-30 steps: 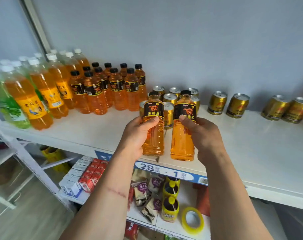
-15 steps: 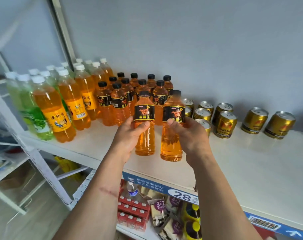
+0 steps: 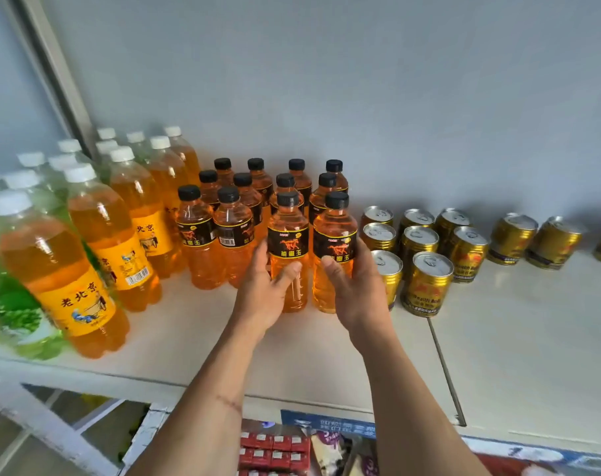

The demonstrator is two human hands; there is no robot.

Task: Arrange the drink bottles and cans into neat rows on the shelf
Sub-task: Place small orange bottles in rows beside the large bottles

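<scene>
A white shelf (image 3: 498,355) is seen from above, backed by a plain grey wall (image 3: 361,80). Both forearms are stretched forward over the shelf's front edge, palms turned toward each other. The left hand (image 3: 263,297) is wrapped round one small black-capped orange bottle (image 3: 288,235), thumb across its front below the black label, fingers (image 3: 261,249) curled behind it. The right hand (image 3: 355,293) is wrapped round a second such bottle (image 3: 335,231), thumb pressed on the label's lower edge, its fingers hidden behind the bottle. The two held bottles are kept upright, side by side, at the front of the block of small black-capped bottles (image 3: 247,201); whether their bases touch the shelf cannot be told.

Left of that block, large white-capped orange bottles (image 3: 96,242) are lined toward the wall, and beyond them green ones (image 3: 7,304). Right of the held bottles, gold cans (image 3: 426,283) are grouped upright, the nearest just beside the right hand; two more gold cans (image 3: 532,242) are set apart further right. Below the shelf's front edge, a blue price strip (image 3: 326,424) and red packets (image 3: 275,451) are visible.
</scene>
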